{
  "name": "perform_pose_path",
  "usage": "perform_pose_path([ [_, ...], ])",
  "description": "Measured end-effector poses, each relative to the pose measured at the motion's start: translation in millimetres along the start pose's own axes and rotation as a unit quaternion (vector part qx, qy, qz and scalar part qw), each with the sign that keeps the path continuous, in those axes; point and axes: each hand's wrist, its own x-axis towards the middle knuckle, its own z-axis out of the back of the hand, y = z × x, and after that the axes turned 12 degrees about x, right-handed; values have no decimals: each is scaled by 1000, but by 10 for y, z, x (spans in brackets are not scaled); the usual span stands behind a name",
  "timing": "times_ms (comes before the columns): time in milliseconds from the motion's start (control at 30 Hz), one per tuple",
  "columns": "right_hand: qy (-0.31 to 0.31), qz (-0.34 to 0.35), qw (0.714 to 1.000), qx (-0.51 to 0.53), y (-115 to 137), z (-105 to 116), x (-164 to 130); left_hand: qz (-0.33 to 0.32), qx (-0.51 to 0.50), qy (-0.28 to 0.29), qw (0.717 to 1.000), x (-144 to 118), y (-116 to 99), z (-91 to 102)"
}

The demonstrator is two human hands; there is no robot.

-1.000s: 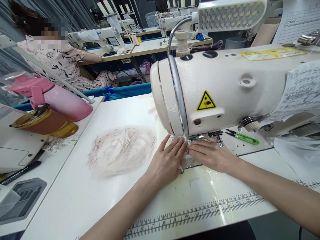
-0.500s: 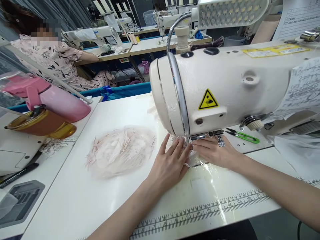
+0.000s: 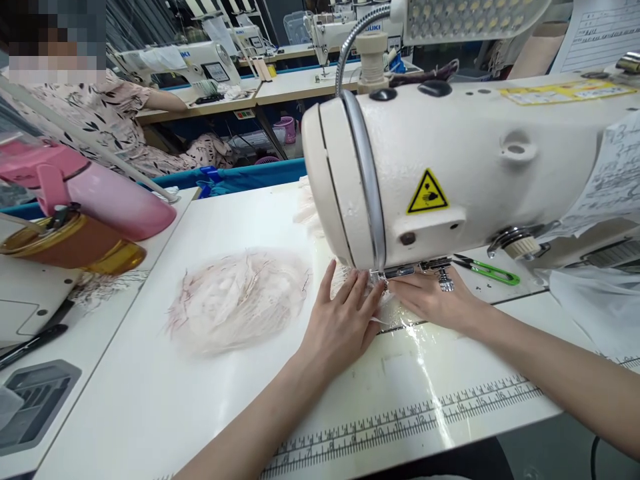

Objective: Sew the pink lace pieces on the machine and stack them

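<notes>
Both hands edged nearer needle; left hand (image 3: 345,320), right hand (image 3: 435,300) flat, open, pressing lace piece (image 3: 361,283).

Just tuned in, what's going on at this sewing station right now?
A person sits at a white sewing machine, both hands flat on a small piece of pale lace fabric right at the presser foot. The left hand presses it from the left, the right hand from the right, fingertips nearly meeting. A heap of similar pale pieces lies on the table to the left, and green thread snips rest behind the right hand. Another person works at a neighbouring station.
</notes>
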Motion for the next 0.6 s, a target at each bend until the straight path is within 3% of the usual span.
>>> perform_pose_path([
  [100, 13, -8, 1000, -2, -2, 20, 19, -3, 2, -9, 1000, -4, 6, -10],
  [267, 10, 14, 999, -49, -16, -22, -5, -64, -13, -68, 996, -30, 24, -32],
  [467, 1, 21, 1000, -10, -10, -109, -62, -55, -35, -55, 996, -22, 51, -22],
  [600, 39, 38, 997, 63, -16, -151, -81, -44, -39, -42, 997, -22, 88, -21],
])
